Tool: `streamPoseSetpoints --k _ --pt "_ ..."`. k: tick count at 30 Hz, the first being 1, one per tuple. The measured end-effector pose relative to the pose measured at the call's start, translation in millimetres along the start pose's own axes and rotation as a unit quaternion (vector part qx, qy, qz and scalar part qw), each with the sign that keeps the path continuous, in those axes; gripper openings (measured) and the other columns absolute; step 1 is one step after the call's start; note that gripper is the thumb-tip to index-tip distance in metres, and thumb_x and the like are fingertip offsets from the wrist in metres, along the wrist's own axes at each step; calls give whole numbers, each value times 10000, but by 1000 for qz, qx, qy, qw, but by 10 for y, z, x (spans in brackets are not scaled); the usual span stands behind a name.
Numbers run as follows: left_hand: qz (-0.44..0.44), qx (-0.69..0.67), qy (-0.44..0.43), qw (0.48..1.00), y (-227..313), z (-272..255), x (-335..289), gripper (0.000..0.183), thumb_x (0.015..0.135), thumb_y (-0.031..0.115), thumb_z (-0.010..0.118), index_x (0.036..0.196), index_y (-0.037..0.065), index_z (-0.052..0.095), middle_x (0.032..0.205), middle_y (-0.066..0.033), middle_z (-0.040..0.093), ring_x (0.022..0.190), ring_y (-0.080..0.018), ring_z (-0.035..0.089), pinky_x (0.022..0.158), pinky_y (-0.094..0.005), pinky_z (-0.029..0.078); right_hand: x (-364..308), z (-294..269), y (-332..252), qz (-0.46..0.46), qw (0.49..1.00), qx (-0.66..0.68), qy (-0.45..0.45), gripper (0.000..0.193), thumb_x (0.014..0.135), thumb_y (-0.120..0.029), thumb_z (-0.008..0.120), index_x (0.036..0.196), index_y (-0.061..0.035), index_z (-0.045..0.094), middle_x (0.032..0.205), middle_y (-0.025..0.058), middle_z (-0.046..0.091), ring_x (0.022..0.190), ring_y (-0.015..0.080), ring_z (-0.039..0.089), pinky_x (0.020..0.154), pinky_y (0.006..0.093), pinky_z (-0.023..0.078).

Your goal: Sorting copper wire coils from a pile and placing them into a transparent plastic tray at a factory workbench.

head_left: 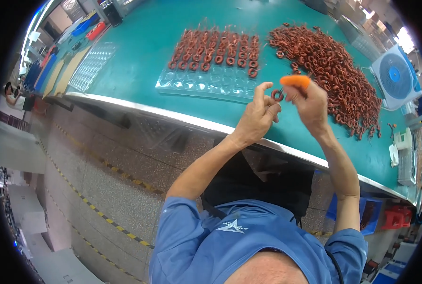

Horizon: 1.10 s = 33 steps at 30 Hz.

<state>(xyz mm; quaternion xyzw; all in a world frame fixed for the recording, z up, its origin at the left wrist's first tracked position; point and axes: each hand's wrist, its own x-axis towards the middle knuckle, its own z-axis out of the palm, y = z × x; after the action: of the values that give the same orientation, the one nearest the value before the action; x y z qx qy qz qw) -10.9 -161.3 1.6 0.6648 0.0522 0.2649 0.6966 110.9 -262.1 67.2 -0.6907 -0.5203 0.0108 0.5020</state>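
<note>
In front of me, over the near edge of the teal table, my left hand pinches a small copper-wound ring coil between its fingers. My right hand is closed right beside that coil, its fingers bent. A bright orange cover shows at its forefinger; whether it is a finger cot or a tool handle is hard to say. What the right fingertips grip is too small to make out. Beyond my left hand lies a clear plastic tray with rows of ring coils in its pockets, wire ends sticking up.
A large heap of loose coils spreads over the table on the right. Past it stands a white and blue fan. At the left lies another clear tray. Below the table on the right are a blue bin and a red stool.
</note>
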Motion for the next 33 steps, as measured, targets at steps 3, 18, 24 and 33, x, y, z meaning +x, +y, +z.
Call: streamPoseSetpoints --k 3,18,24,33 --pt "-38 73 27 996 -72 -107 21 410 955 111 540 1307 -1 364 849 -76 611 712 -140 606 639 -253 497 430 92 -59 -8 1000 25 1 176 904 -75 627 1061 -6 667 796 69 684 678 100 623 628 245 519" --pt "7 150 22 988 -161 -102 33 199 906 91 538 1047 -20 624 812 -109 657 693 -162 619 663 -299 502 1269 1116 466 -184 969 -137 -89 427 860 -118 652 1275 -98 554 884 144 645 775 292 629 696 387 495" --pt "-38 72 28 996 -92 -40 38 187 897 92 562 1028 -21 633 769 -107 653 670 -157 610 631 -296 484 954 -406 273 -69 942 -286 -162 385 862 -123 616 1242 -76 576 949 143 660 850 296 649 745 383 506" --pt "-65 17 63 996 -199 -143 -53 166 916 29 557 1066 -19 611 864 -66 626 709 -122 583 628 -239 469 -88 -451 1018 -207 852 -439 -194 122 847 -146 532 923 -52 544 919 105 600 928 270 608 765 414 479"
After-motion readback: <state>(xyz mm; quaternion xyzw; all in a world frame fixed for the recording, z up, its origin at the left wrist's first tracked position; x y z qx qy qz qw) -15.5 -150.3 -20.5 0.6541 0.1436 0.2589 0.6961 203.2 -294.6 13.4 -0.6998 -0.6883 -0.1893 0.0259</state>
